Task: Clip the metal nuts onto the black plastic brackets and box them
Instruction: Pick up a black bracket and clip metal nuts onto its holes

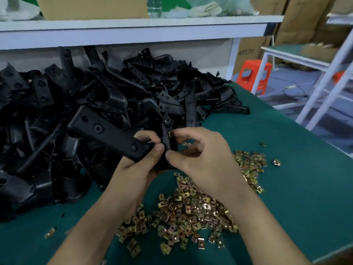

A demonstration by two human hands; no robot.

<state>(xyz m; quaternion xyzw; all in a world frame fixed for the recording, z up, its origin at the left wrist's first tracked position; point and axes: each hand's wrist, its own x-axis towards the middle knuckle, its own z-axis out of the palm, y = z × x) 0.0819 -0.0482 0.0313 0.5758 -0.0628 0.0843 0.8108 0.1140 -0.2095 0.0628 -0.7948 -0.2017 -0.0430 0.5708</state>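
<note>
Bracket (pixel 107 131) in curled left hand (pixel 140 156)

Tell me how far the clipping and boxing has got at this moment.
Done: no finished or boxed bracket shows. In hand: the left hand grips one bracket while the right hand pinches a nut at its edge. Left: a large pile of brackets and a heap of nuts lie on the green table, so most of the job looks ahead.

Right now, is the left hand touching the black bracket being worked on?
Touching. The head view shows the left hand gripping the bracket, with its thumb pressed on the near end and its fingers curled over the top edge.
</note>
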